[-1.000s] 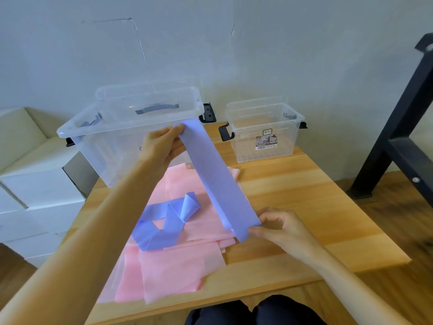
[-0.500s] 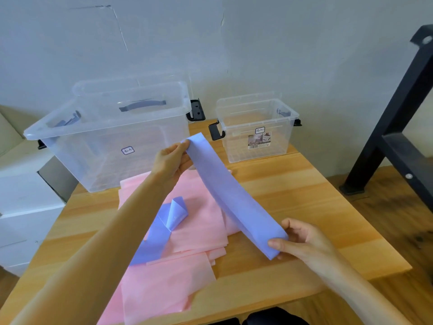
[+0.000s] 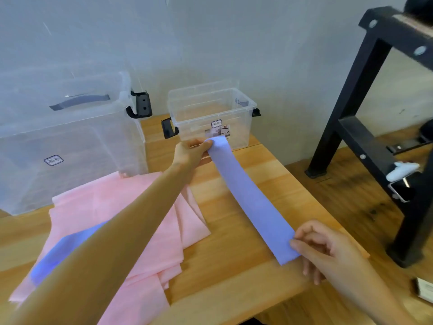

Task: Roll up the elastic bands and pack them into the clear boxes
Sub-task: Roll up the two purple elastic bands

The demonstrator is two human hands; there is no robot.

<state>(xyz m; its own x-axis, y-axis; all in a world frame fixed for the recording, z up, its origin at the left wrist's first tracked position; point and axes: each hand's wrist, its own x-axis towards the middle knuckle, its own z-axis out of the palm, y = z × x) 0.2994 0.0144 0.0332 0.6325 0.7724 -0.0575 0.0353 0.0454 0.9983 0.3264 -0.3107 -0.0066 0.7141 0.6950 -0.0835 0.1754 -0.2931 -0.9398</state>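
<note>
Wooden table [image 3: 234, 273]: left hand [image 3: 191, 153] pinches blue band [image 3: 250, 200] far end, right hand [image 3: 328, 252] pinches near end; pink bands [image 3: 131, 212] beside.

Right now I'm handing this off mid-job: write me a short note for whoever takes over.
Left hand: pinches the far end of the purple band, in front of the small clear box.
Right hand: pinches the near end; the band is stretched flat between both, over the wooden table.
Pink bands lie in a loose pile on the table, with a further stretch of purple band on them, partly hidden by the left arm.
The large clear box stands at far left.
Done: nothing rolled or packed, as far as shows.
Left: roll this band, box it, then the others.
</note>
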